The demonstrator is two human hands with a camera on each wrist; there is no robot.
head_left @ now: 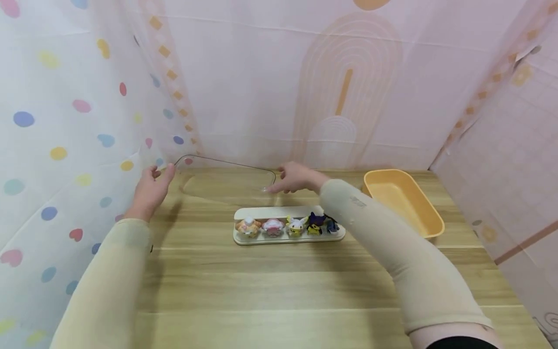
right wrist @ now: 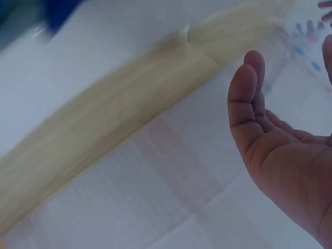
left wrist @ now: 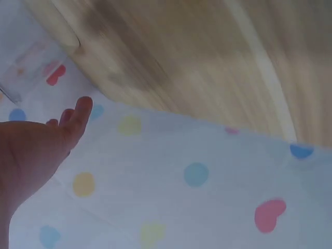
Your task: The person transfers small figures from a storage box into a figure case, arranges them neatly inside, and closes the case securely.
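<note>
Head view: clear lid (head_left: 226,177) at the table's (head_left: 279,291) far edge, left hand (head_left: 150,190) at its left end, right hand (head_left: 296,178) pinching its right corner. Probably light, stiff, slick and hard to see; best taken by both short ends. Just in front, tray (head_left: 244,240) with five small figures (head_left: 287,226), likely to topple if clipped; yellow bin (head_left: 403,198) off right. Left wrist view: fingers (left wrist: 78,116) straight, relaxed, beside dotted curtain (left wrist: 197,176); grip on lid impossible to tell. Right wrist view: palm (right wrist: 290,171) spread, blurred; contact unclear here.
</note>
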